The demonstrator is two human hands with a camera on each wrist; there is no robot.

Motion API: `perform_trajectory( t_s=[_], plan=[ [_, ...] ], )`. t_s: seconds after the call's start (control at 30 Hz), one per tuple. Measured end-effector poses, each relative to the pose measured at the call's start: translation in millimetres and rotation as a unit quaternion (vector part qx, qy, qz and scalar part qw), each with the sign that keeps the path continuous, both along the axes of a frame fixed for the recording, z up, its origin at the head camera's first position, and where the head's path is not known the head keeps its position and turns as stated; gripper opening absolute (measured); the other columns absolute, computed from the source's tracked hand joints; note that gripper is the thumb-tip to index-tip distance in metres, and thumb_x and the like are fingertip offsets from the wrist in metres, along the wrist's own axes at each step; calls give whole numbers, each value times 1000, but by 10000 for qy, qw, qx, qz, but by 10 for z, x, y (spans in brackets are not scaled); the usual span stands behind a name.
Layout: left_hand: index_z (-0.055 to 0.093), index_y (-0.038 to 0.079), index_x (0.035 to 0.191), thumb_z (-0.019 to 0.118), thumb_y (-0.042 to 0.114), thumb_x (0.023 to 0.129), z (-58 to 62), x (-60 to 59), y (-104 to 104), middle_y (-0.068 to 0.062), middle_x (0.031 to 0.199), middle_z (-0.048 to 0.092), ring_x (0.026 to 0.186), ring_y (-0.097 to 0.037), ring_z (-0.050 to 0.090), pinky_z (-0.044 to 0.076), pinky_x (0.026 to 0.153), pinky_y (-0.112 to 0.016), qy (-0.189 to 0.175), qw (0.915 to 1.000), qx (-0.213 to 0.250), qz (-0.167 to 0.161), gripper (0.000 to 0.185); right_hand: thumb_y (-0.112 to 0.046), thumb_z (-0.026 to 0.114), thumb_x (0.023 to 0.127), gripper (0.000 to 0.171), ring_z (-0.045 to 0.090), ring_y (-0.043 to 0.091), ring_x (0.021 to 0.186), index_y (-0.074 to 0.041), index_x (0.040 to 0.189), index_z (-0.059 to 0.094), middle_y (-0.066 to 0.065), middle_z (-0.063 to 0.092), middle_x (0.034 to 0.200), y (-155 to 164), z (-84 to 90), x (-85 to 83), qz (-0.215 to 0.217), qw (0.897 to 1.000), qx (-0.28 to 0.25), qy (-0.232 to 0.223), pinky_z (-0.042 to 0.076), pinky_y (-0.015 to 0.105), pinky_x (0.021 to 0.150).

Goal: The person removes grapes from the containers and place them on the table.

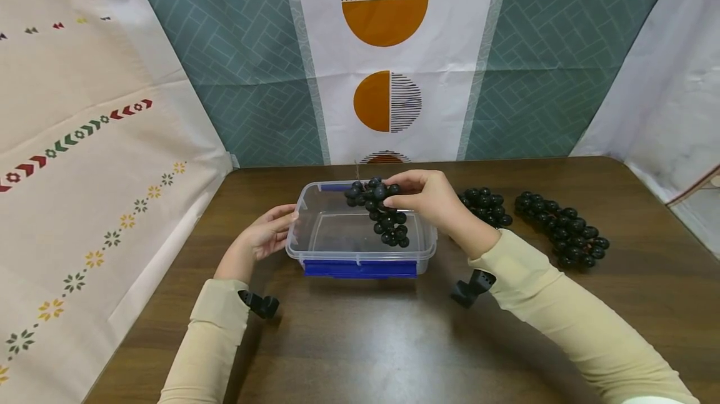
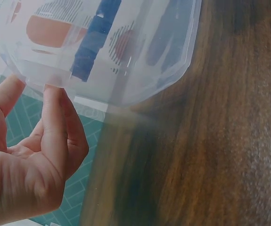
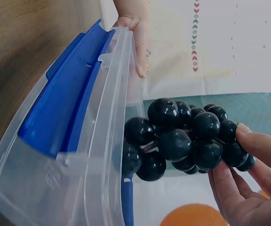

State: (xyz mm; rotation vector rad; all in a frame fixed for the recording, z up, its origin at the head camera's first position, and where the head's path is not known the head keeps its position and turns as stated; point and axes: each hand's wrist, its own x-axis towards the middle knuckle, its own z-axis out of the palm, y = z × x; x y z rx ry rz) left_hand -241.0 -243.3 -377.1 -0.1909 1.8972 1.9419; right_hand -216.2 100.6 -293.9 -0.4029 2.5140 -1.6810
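Over the clear plastic box (image 1: 315, 229), right hand (image 1: 430, 199) holds a bunch of dark grapes (image 1: 382, 213) by its top end. Fingers (image 3: 255, 141) and thumb are pinched on the upper berries; the rest of the bunch hangs below and to the left of the fingertips, its lower berries dipping inside the box, near the box's right half. Whether the bunch touches the box floor I can't tell.

Left hand (image 1: 269, 232) is at the box's left wall. Fingers (image 2: 55, 117) are lightly bent, fingertips pressed against the wall just under the rim, not wrapped round it.

Box sits on the wooden table (image 1: 360, 341), blue latch (image 1: 360, 268) on its near side. Two more grape bunches (image 1: 486, 206) (image 1: 565, 229) lie on the table right of the box, beyond the right hand.
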Motion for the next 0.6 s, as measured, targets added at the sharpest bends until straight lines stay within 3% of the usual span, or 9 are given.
perform_trajectory(
  t_s=[0.6],
  plan=[
    [34, 16, 137, 55, 25, 97, 3, 7, 11, 4, 97, 58, 76, -4, 62, 54, 68, -18, 13, 10000, -13, 6, 47, -17, 75, 82, 35, 59, 18, 93, -8, 116, 68, 11, 65, 112, 454, 27, 83, -36, 9994, 298, 180, 53, 30, 76]
  ],
)
